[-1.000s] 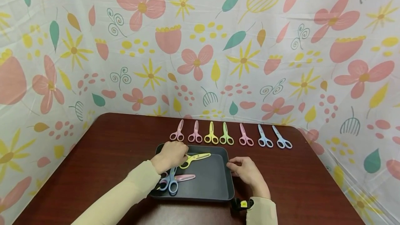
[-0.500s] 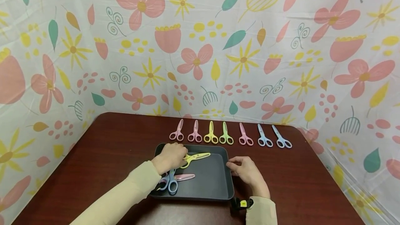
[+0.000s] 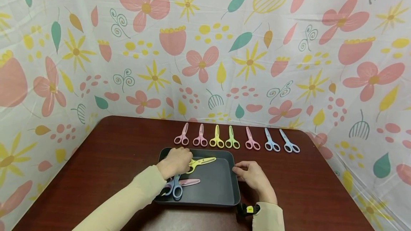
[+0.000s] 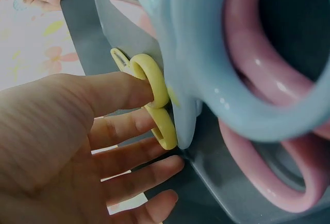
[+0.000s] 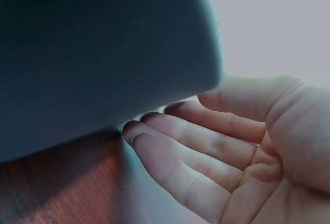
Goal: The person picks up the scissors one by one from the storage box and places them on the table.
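Observation:
A dark grey tray (image 3: 213,184) rests on the table, holding several scissors. Reaching over its left side, my left hand (image 3: 176,161) grips the handle loops of the yellow scissors (image 3: 203,161); its thumb and index finger are at the loops in the left wrist view. Blue scissors (image 3: 176,187) lie over pink scissors (image 3: 190,181) just below that hand, and loom large in the left wrist view. At the tray's right rim, my right hand (image 3: 255,177) holds the edge with thumb and fingertips. Part of its thumb is hidden behind the tray in the right wrist view.
Behind the tray is a row of several scissors: pink scissors (image 3: 200,136), yellow scissors (image 3: 217,137), green scissors (image 3: 232,138) and blue scissors (image 3: 272,140) among them. The dark red table (image 3: 106,156) ends at a flower-patterned curtain (image 3: 205,45).
My left hand has shifted very slightly within the tray, staying at the yellow scissors. The right hand and the scissors in the back row keep their places.

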Demonstrator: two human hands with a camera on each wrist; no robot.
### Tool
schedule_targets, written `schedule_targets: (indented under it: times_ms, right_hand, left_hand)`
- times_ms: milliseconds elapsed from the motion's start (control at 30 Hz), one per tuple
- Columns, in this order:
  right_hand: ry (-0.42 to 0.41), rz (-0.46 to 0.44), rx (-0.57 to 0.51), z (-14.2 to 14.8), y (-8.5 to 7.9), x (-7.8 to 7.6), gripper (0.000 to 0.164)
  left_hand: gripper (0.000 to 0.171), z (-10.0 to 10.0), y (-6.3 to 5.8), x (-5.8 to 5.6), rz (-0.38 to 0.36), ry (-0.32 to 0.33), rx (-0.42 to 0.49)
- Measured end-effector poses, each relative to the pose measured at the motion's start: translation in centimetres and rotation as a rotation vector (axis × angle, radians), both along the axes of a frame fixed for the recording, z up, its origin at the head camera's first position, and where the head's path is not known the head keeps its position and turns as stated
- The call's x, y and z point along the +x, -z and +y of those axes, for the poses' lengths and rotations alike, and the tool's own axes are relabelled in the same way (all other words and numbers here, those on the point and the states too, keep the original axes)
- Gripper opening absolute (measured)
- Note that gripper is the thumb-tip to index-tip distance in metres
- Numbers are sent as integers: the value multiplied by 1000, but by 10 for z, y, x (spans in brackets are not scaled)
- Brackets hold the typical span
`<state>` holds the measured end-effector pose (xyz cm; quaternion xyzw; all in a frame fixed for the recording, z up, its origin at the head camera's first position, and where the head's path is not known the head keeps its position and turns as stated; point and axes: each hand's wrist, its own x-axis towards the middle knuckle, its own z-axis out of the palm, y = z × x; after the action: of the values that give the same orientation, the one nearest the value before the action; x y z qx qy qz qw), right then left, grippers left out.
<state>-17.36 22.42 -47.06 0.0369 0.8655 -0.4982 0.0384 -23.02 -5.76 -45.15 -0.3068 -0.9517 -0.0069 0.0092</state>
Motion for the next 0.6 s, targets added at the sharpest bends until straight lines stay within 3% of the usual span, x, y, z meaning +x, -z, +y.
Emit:
schedule_targets:
  times_ms: [367,600]
  right_hand:
    - [-2,-5,-4,0,-1,0,20]
    - [0,-6,-2,0,0,1,20]
  left_hand:
    - [41,3,8,-3,12,20,46]
    - [43,4,11,-5,78,52,65]
